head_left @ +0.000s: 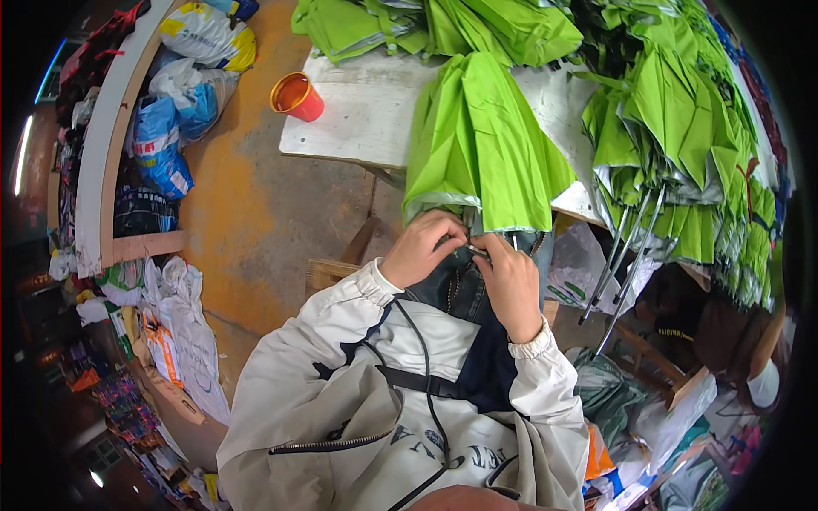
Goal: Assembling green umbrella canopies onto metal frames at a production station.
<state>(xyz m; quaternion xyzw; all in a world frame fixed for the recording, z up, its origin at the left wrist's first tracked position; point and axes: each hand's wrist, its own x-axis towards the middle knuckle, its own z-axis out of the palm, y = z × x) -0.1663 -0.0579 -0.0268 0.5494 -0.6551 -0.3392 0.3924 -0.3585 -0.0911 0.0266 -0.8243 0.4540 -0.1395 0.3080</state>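
Note:
A green umbrella [481,140] with a silvery lining lies partly folded on the white table [341,128], its hem hanging over the near edge towards my lap. At that hem, my left hand [426,247] is closed, with fingers curled against the lower edge. My right hand [509,281] pinches just beside it, fingertips almost meeting the left ones. Something small and shiny shows between the fingertips, too small to make out. Part of the umbrella's metal frame shows under the cloth, and the rest is hidden.
A red cup [298,97] stands near the table's left corner. More green umbrellas [503,30] lie across the far side, and a thick pile [682,128] hangs at the right, metal shafts [626,255] pointing down. Filled plastic bags [159,149] line the left side.

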